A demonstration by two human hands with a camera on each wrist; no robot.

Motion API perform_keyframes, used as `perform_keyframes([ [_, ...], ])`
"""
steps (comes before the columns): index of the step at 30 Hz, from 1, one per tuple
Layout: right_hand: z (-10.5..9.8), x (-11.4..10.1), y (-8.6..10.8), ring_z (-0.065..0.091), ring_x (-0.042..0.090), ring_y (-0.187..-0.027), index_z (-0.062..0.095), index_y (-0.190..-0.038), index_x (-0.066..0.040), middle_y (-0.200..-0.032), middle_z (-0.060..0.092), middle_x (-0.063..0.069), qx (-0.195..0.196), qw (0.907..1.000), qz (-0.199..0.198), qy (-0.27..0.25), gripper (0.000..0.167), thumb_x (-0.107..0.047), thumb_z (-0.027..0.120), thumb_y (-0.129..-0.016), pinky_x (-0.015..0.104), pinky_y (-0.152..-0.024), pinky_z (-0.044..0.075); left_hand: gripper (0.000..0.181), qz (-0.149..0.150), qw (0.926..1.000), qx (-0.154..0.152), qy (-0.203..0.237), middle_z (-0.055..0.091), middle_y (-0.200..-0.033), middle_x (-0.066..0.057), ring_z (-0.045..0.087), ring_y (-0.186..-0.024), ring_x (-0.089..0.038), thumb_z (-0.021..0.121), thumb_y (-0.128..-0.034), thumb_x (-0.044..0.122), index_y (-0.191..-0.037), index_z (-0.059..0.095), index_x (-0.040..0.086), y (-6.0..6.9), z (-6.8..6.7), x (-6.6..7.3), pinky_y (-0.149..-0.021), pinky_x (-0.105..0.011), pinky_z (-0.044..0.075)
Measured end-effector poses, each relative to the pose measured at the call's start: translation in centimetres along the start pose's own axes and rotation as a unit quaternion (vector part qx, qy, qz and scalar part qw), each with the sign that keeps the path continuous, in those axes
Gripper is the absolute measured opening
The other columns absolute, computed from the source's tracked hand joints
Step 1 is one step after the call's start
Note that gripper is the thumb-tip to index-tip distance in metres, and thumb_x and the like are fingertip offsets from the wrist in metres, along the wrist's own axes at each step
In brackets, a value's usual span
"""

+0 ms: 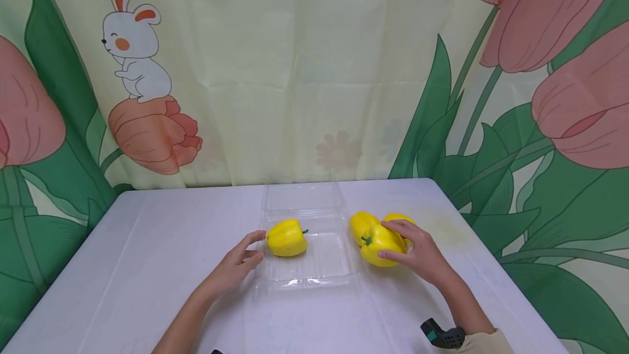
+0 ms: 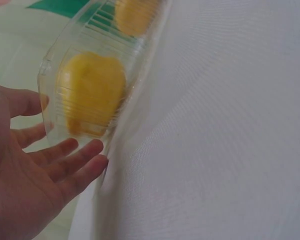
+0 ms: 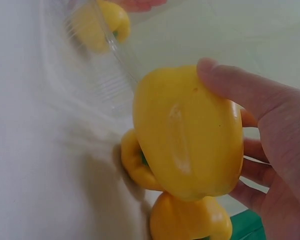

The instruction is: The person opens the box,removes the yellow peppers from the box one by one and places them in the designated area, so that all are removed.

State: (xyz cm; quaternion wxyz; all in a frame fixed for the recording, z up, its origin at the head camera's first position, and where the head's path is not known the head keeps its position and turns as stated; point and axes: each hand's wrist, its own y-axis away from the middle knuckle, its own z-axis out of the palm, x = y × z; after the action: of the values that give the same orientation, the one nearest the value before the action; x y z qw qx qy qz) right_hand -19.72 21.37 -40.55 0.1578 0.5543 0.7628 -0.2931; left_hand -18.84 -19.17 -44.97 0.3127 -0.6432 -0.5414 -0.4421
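Note:
My right hand (image 1: 413, 247) grips a yellow bell pepper (image 3: 185, 132), thumb on one side and fingers on the other, in front of two more yellow peppers. In the right wrist view these are a pepper (image 3: 135, 162) partly hidden behind the held one and another pepper (image 3: 185, 220) below. A single pepper (image 1: 286, 238) lies on its side in the left part of a clear plastic container (image 1: 324, 275). My left hand (image 1: 236, 266) is at the container's left wall, its fingers loosely extended and spread; the fingertips are at the rim (image 2: 42, 80).
The container's clear lid (image 1: 302, 196) lies folded back toward the rear edge. A white cloth (image 1: 187, 245) covers the table. Behind it hangs a curtain (image 1: 295, 97) printed with tulips and a rabbit. A black device (image 1: 442, 335) is worn at the right wrist.

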Motion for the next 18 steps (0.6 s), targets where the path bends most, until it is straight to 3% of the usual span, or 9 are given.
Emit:
perform_keyframes([
  [18,0.17,0.49,0.46,0.052,0.034,-0.123,0.061,-0.129,-0.015,-0.133,0.06,0.01,-0.032,0.9994,0.007,-0.012,0.064,-0.04,0.082,-0.074,0.058,-0.099,0.047,0.049,0.002,1.0,-0.001,-0.001,0.039,-0.153,-0.006,0.054,-0.127,-0.029,0.053,-0.0992,0.018,-0.145,0.038,0.025,0.11,-0.05,0.12,-0.102,-0.046,0.049],
])
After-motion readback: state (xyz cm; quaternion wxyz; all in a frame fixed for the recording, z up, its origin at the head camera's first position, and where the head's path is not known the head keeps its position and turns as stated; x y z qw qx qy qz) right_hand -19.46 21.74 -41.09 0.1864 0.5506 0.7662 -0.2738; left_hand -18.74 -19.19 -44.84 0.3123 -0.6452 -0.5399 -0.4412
